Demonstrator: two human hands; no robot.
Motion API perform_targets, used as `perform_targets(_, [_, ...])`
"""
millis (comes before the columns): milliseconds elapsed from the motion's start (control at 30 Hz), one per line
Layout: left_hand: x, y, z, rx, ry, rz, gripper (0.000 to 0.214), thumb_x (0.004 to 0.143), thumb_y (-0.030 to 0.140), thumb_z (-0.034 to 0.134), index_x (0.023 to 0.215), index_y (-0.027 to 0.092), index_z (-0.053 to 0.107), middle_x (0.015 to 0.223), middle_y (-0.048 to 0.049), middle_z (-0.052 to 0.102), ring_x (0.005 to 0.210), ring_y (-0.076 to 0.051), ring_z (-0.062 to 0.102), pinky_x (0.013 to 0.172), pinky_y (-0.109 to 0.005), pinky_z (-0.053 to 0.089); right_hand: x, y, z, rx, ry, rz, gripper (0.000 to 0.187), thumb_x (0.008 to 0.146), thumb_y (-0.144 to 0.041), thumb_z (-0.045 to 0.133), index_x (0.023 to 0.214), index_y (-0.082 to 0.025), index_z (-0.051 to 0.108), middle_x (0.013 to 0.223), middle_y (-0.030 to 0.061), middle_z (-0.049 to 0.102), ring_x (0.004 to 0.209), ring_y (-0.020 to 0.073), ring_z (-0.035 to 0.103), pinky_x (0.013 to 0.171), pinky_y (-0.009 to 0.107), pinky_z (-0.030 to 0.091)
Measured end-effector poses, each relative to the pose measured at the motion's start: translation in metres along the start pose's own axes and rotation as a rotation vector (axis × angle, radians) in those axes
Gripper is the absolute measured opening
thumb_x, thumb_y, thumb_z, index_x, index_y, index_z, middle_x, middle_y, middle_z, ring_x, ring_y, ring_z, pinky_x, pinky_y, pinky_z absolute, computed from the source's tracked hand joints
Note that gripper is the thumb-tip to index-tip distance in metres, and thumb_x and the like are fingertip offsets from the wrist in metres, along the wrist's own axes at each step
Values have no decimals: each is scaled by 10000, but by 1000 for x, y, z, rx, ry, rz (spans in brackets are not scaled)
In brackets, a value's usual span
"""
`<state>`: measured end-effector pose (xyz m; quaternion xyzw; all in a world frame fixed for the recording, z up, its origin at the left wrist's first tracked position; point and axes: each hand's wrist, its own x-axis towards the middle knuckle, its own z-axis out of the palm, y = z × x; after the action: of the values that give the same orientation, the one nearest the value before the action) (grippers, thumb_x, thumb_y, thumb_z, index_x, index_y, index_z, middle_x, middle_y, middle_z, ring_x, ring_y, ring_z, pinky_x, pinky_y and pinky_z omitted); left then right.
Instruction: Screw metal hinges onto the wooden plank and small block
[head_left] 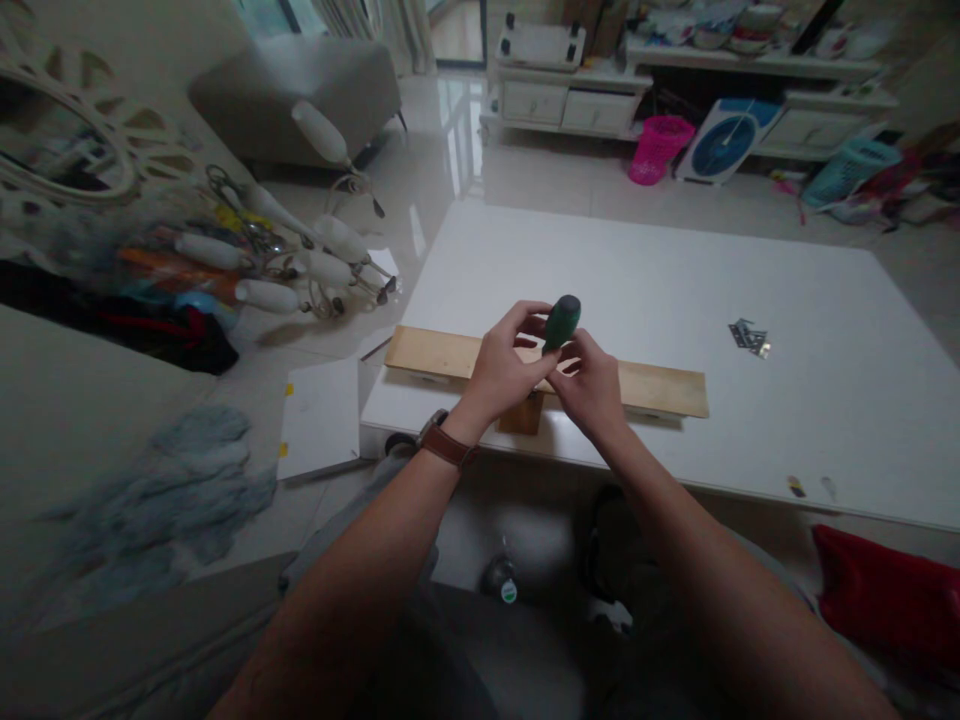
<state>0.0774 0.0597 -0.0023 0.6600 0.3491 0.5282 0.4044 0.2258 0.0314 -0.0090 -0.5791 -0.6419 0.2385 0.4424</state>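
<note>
While the white low table (675, 270) fills the middle of the view, a long pale wooden plank (660, 388) lies flat across its near side, roughly parallel to the near edge. Over the plank's middle, both hands meet. The left hand (501, 372), with a brown-strapped watch (444, 441) on its wrist, curls its fingers in from the left, and the right hand (594, 388) closes in from the right. Both are wrapped around a green-handled screwdriver (562, 320). It stands nearly upright, its rounded handle top rising clear above the fingers. Its shaft and tip are hidden behind the hands, so whether the tip touches the plank cannot be told. A small wooden block (520, 416) sits under the plank at the table's near edge, just below the hands. Well apart to the right, a little cluster of metal brackets (750, 338) rests on the tabletop. On the floor to the left lie a white chandelier (300, 262) and a white sheet (322, 415).
</note>
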Motion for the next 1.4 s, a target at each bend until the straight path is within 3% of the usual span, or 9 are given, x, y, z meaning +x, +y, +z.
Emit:
perform_targets(333, [0, -3, 1, -26, 12, 14, 459, 810, 69, 752, 1210, 261, 636, 1093, -17, 768, 1020, -180, 744, 859, -321, 591, 0, -1, 0, 12, -15, -12, 326, 791, -224, 672, 1116, -250, 680, 915, 38, 797, 815, 230, 740, 696, 341, 561])
perform_targets(567, [-1, 0, 0, 5, 10, -3, 452, 815, 77, 764, 1208, 256, 629, 1107, -25, 774, 1010, -178, 743, 844, -312, 586, -1, -1, -1, -8, 8, 6, 273, 789, -214, 675, 1061, -242, 681, 830, 17, 778, 682, 203, 693, 676, 343, 551])
perform_targets(867, [0, -3, 1, 9, 13, 9, 420, 834, 83, 753, 1202, 244, 631, 1099, -22, 770, 1001, -166, 738, 844, -294, 585, 0, 3, 1, 12, -11, -35, 299, 793, -223, 690, 1092, -237, 683, 919, 44, 796, 835, 231, 743, 690, 329, 551])
perform_targets(1100, [-1, -1, 0, 4, 8, 12, 422, 829, 89, 771, 1195, 242, 625, 1084, -19, 766, 1004, -170, 737, 845, -298, 587, 0, 4, 0, 22, -2, -34, 259, 800, -207, 671, 1057, -238, 674, 820, 10, 765, 709, 198, 699, 661, 323, 541])
perform_targets(1400, [0, 4, 0, -4, 3, -20, 423, 832, 69, 748, 1200, 242, 630, 1092, -26, 777, 1016, -176, 750, 850, -306, 589, 0, 4, 1, 29, 7, -39, 321, 788, -203, 669, 1106, -248, 685, 890, 27, 791, 798, 222, 739, 676, 326, 555])
